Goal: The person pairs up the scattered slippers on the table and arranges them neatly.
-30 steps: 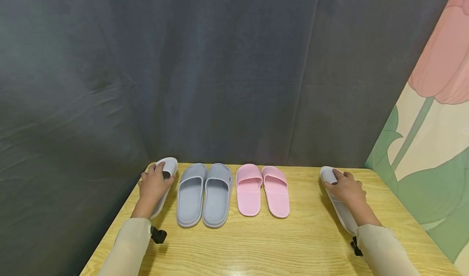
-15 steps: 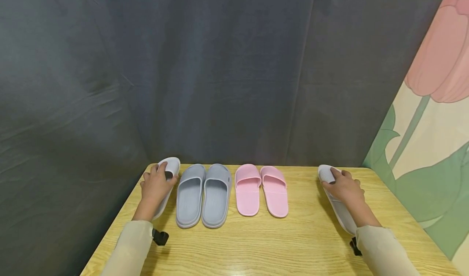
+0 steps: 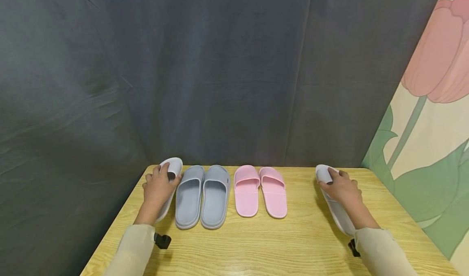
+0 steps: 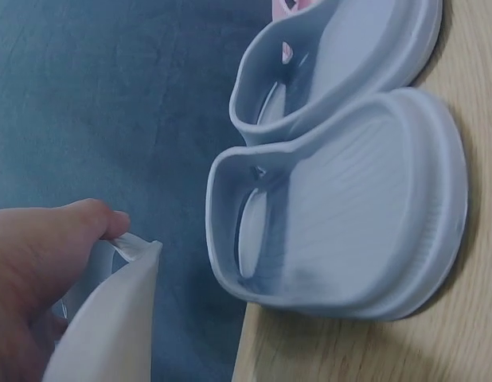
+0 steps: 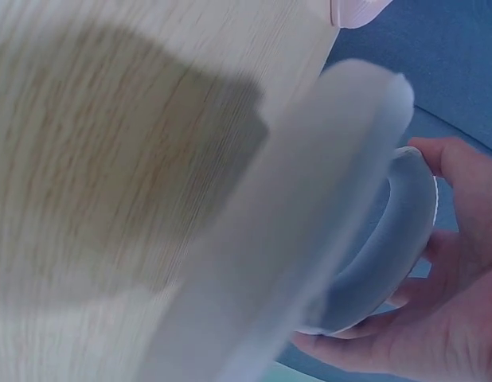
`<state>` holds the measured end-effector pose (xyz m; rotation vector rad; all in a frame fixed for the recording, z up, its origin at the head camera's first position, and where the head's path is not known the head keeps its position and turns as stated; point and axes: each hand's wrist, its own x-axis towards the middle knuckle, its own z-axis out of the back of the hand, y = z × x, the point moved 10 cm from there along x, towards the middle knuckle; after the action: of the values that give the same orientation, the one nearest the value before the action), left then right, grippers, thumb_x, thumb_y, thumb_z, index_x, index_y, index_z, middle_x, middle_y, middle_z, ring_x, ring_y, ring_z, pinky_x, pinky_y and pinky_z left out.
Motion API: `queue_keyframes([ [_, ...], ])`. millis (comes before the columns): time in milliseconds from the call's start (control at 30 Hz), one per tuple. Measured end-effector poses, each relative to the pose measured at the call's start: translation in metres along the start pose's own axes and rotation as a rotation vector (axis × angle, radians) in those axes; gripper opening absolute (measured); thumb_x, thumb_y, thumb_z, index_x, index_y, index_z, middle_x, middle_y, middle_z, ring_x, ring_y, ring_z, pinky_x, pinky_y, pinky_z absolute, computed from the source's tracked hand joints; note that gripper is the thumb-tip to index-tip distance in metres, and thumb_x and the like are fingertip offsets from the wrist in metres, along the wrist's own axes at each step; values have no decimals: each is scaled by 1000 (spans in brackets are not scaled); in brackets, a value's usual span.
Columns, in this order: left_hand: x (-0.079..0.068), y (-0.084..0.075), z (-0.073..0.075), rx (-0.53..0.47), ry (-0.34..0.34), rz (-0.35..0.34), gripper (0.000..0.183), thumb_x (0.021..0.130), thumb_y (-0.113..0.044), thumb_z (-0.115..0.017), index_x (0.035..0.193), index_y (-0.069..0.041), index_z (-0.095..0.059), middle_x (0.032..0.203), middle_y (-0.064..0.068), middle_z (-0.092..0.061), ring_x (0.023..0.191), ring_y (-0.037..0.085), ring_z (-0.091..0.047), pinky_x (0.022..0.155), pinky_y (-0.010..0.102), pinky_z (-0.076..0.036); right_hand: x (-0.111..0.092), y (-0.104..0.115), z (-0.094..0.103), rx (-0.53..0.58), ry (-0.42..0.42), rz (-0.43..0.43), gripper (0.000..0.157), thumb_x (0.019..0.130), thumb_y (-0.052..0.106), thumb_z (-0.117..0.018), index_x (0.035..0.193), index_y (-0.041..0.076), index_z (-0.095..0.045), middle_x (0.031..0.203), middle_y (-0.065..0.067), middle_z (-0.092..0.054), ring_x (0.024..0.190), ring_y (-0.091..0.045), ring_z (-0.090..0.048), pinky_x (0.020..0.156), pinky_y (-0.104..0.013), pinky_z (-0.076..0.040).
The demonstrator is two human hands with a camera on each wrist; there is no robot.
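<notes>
At the table's far left corner my left hand point(image 3: 157, 187) grips a white slipper point(image 3: 176, 166) by its strap, thumb on the inner side. In the left wrist view that slipper point(image 4: 111, 318) shows edge-on beside the hand. On the right, my right hand point(image 3: 342, 189) holds the other white slipper point(image 3: 340, 217) over its strap, fingers spread across it. The right wrist view shows this slipper point(image 5: 270, 223) tilted, casting a shadow on the wood. A grey pair of slippers point(image 3: 202, 202) lies just right of my left hand, close to the white slipper.
Pink slippers point(image 3: 260, 198) lie side by side between the grey pair and my right hand. The wooden table point(image 3: 234, 251) ends at a dark curtain point(image 3: 227, 76). A wall with a painted tulip point(image 3: 432, 56) borders the right side.
The left hand with its white slipper has shifted slightly right, nearer the grey pair. The right hand and its slipper have drifted slightly left, about as much as the view itself shifts. The pairs between stay put.
</notes>
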<state>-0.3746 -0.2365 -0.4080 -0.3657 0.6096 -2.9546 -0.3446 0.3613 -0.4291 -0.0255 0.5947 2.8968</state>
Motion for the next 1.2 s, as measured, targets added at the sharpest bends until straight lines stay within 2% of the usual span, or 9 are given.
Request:
queue_keyframes([
  [200,-5,-10,-1,6,1,-9,75,97,-48,-61,153,-7,-35,152,31,-33,127,61,-38,93,75,-36,-3,4,1,3,-12,16,84,97,49,-56,158,2,-23,151,-40,-20,122,-69,-31,86,-75,-38],
  [400,-9,-20,1,6,-28,-31,74,96,-48,-62,152,-6,-37,151,31,-36,125,62,-40,92,75,-37,-5,10,3,-3,-10,22,83,98,47,-57,158,1,-23,150,-40,-21,122,-70,-32,86,-74,-39],
  [1200,-20,-44,4,-26,-58,-49,75,95,-47,-66,151,-7,-40,150,30,-38,123,59,-43,91,72,-39,-8,21,0,-14,-35,40,84,98,51,-55,157,-1,-24,149,-41,-23,121,-71,-33,86,-75,-40],
])
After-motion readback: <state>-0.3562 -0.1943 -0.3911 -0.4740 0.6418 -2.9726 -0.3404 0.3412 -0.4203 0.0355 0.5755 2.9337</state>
